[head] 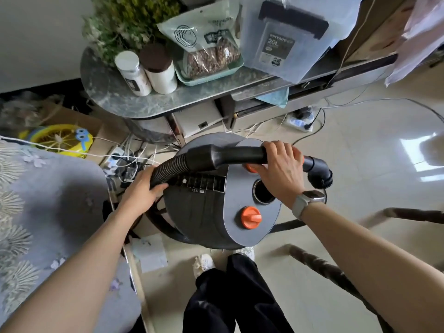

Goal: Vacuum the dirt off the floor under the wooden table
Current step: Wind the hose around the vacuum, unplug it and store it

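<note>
A grey drum vacuum cleaner [211, 212] with orange knobs stands on the tiled floor in front of my feet. Its black ribbed hose [168, 168] runs across the top into a rigid black handle tube [230, 155] that ends in a round brush nozzle [320, 177] at the right. My left hand [141, 191] grips the ribbed hose at the left side of the drum. My right hand [280, 168], with a watch on the wrist, grips the handle tube just behind the nozzle. No wooden table or dirt shows clearly.
A marble-topped stand [144, 102] with jars, a plant, a tray and a plastic box is right behind the vacuum. Cables and power strips [299, 122] lie on the floor. A grey patterned cloth surface [48, 212] is at the left, dark chair legs [331, 272] at the right.
</note>
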The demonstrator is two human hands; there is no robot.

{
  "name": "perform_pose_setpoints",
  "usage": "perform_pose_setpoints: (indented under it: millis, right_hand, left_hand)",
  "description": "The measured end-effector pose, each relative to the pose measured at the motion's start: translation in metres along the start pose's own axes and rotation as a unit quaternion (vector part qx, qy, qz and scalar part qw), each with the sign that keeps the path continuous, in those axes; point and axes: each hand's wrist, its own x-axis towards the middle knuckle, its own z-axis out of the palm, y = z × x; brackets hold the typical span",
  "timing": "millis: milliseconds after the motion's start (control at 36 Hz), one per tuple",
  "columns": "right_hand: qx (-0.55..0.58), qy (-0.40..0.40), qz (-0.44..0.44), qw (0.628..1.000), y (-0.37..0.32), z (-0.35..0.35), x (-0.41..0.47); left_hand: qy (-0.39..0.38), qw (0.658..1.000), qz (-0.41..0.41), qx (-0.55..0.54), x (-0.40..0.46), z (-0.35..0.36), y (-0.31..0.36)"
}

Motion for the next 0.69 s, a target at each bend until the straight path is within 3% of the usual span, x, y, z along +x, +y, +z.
perform_pose_setpoints:
  millis: [250, 361, 444, 556, 694]
  right_hand:
    - [0.053, -0.048, -0.085, 0.994, -0.035, -0.038, 0.026]
    - [0.08, -0.043, -0.025, 0.996, -0.034, -0.044, 0.042]
    - [0.059, -0.026, 0.004, 0.998, -0.026, -0.039, 0.04]
    - [0.056, -0.026, 0.029, 0.998, -0.021, -0.029, 0.027]
    - [0.097, -0.02, 0.09, 0.991, -0.03, -0.007, 0.019]
  left_hand:
    - [0.134, 0.986, 0.074, -0.068, 0.024, -0.022, 0.059]
    - [0.195, 0.969, 0.113, -0.103, 0.028, -0.024, 0.09]
    - [0.13, 0.982, 0.093, -0.103, 0.03, -0.022, 0.08]
    - [-0.02, 0.992, -0.05, -0.11, 0.018, -0.006, 0.027]
    - [-0.029, 0.986, -0.086, -0.143, 0.004, 0.011, -0.009]
